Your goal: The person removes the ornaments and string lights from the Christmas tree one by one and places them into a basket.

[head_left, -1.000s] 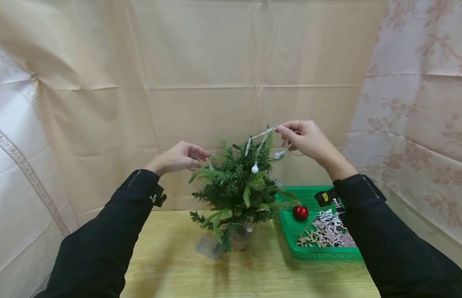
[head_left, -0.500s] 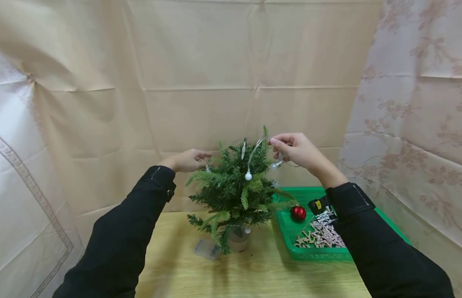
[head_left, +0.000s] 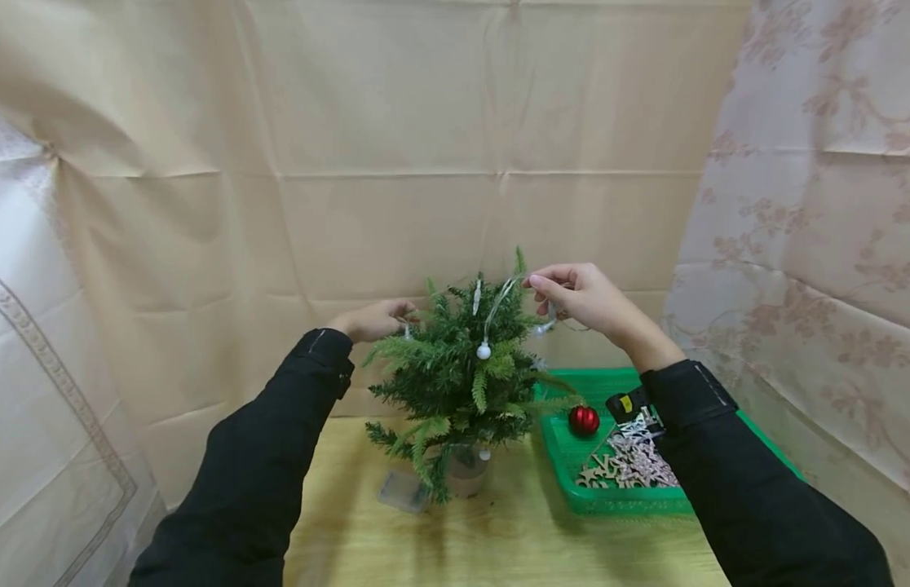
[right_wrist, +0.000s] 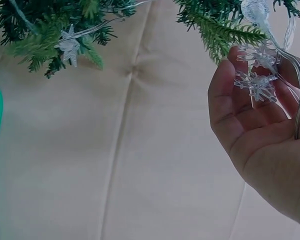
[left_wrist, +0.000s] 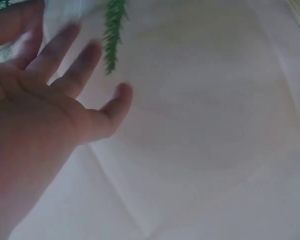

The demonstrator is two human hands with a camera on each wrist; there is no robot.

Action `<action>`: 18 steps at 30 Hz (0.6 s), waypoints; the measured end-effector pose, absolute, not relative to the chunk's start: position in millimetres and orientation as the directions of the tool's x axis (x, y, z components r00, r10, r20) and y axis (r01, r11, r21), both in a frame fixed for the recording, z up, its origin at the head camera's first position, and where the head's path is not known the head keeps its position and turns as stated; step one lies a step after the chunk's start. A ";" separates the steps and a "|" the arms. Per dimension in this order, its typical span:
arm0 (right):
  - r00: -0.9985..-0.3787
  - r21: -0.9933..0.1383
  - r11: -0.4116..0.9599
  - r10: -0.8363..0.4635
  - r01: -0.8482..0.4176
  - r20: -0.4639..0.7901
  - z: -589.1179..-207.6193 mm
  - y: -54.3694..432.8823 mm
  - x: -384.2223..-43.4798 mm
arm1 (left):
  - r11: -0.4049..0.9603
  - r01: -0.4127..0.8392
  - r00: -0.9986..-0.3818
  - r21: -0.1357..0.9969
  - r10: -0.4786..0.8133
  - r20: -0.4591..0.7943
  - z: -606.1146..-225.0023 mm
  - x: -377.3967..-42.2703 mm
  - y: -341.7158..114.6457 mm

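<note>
A small artificial Christmas tree (head_left: 455, 383) stands in a pale pot (head_left: 467, 473) on the wooden table. My right hand (head_left: 576, 297) pinches the clear wire of the string lights (head_left: 495, 306) at the tree's upper right. In the right wrist view, looped wire and clear snowflake lights (right_wrist: 257, 85) lie against the palm. My left hand (head_left: 377, 319) is at the tree's upper left, thumb and index finger together at the strand, other fingers spread; its fingertips are partly behind the branches. A white ball light (head_left: 483, 350) hangs on the front of the tree.
On the right sits a green basket (head_left: 616, 501) holding a red bauble (head_left: 584, 421) and a heap of small wooden cutouts (head_left: 634, 461). A clear flat box (head_left: 404, 492) lies left of the pot. Beige cloth (head_left: 382, 122) hangs behind the table.
My left hand has moved right and slightly down, toward the back of the tree. My right hand has come down and left with the wire, bringing it close to the treetop.
</note>
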State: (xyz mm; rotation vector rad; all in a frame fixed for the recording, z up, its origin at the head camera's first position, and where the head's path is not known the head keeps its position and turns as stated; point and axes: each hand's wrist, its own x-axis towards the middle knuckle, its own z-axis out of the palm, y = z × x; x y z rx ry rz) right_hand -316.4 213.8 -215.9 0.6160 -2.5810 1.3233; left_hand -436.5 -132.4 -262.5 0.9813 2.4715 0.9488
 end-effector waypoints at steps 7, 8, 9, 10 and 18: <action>-0.895 -0.736 0.513 -0.302 -0.442 0.327 -210.5 210.2 -317.6 | 0.540 0.487 -0.717 0.687 0.696 -0.039 -263.0 -436.1 -134.9; -0.895 -0.735 0.513 -0.304 -0.443 0.327 -210.3 209.8 -317.5 | 0.561 0.491 -0.724 0.667 0.689 -0.047 -262.8 -435.7 -135.7; -0.895 -0.735 0.514 -0.305 -0.442 0.325 -210.0 209.4 -317.3 | 0.584 0.496 -0.731 0.643 0.680 -0.054 -262.5 -434.9 -136.8; -0.896 -0.735 0.515 -0.306 -0.441 0.323 -209.7 209.4 -317.0 | 0.608 0.498 -0.740 0.619 0.669 -0.062 -261.9 -434.1 -137.8; -0.901 -0.721 0.542 -0.307 -0.431 0.307 -203.1 211.3 -312.3 | 0.693 0.583 -0.768 0.423 0.640 0.010 -244.3 -427.9 -145.3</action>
